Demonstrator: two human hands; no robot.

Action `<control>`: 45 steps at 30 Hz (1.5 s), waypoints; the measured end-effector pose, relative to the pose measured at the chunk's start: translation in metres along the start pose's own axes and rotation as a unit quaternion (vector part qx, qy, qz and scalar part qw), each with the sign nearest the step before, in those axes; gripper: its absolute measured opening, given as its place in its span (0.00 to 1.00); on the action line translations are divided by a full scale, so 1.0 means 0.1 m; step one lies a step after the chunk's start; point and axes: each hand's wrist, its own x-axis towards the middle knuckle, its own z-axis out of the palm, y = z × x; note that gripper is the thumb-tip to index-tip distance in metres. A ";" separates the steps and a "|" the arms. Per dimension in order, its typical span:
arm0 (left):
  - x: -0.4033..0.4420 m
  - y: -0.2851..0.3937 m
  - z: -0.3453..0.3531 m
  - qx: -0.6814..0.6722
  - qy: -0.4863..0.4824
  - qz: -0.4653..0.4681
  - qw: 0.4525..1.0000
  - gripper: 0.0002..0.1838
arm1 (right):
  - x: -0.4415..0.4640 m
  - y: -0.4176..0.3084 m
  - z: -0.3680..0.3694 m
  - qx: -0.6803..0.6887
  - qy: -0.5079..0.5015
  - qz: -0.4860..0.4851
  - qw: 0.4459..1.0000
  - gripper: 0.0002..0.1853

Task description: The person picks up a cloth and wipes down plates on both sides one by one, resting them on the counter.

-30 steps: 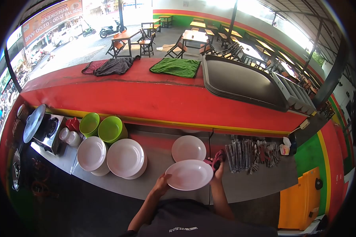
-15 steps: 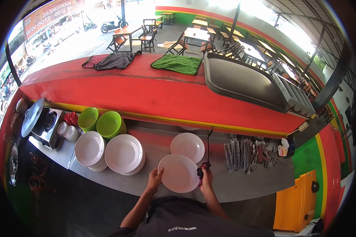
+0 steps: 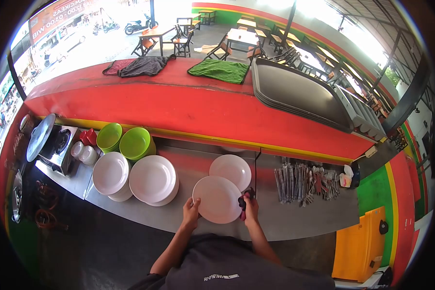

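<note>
A white plate (image 3: 217,199) is held up over the near edge of the steel counter. My left hand (image 3: 191,214) grips its left rim, with the thumb on top. At the right rim, my right hand (image 3: 249,209) is closed on a dark red and black cloth (image 3: 243,203), which touches the plate. Just behind, another white plate (image 3: 233,169) lies on the counter, partly covered by the held one. To the left stand two stacks of white plates, a taller one (image 3: 152,179) and another (image 3: 111,173).
Green bowls (image 3: 135,143), red and white cups and a stove (image 3: 59,145) stand at the left. Wrapped cutlery (image 3: 304,183) lies right. Black trays (image 3: 297,94) and cloths (image 3: 219,71) rest on the red ledge (image 3: 179,108). An orange box (image 3: 360,246) is at lower right.
The held plate has shifted left and turned from a tilted angle to face the camera more. Both hands have moved left with it, still holding the plate and the cloth.
</note>
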 end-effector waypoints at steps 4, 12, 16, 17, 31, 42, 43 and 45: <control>-0.04 0.04 0.03 0.007 -0.002 0.014 1.000 0.23 | -0.15 -0.02 0.00 0.022 -0.033 0.063 0.997 0.13; 0.01 -0.05 0.14 0.014 -0.006 0.015 1.000 0.25 | -0.08 0.28 -0.15 0.068 -0.010 0.043 0.997 0.12; 0.12 -0.16 0.19 0.019 -0.014 0.011 1.000 0.25 | -0.14 0.06 -0.12 0.064 0.005 0.063 0.996 0.13; 0.15 -0.20 0.19 0.015 -0.015 0.010 1.000 0.25 | -0.11 0.03 -0.09 0.068 0.020 0.063 0.995 0.13; 0.80 -0.46 0.33 0.050 -0.049 -0.088 0.994 0.25 | 0.35 0.08 -0.26 0.085 0.032 0.026 0.996 0.16; 0.86 -0.59 0.48 0.002 -0.056 -0.131 0.990 0.26 | 0.46 0.13 -0.14 0.164 0.039 0.098 0.981 0.13; 0.88 -0.64 0.47 -0.008 -0.061 -0.134 0.989 0.26 | 0.46 0.18 -0.15 0.167 0.037 0.104 0.980 0.13; 0.92 -0.73 0.44 -0.028 -0.084 -0.145 0.985 0.27 | 0.46 0.28 -0.17 0.174 0.033 0.117 0.977 0.13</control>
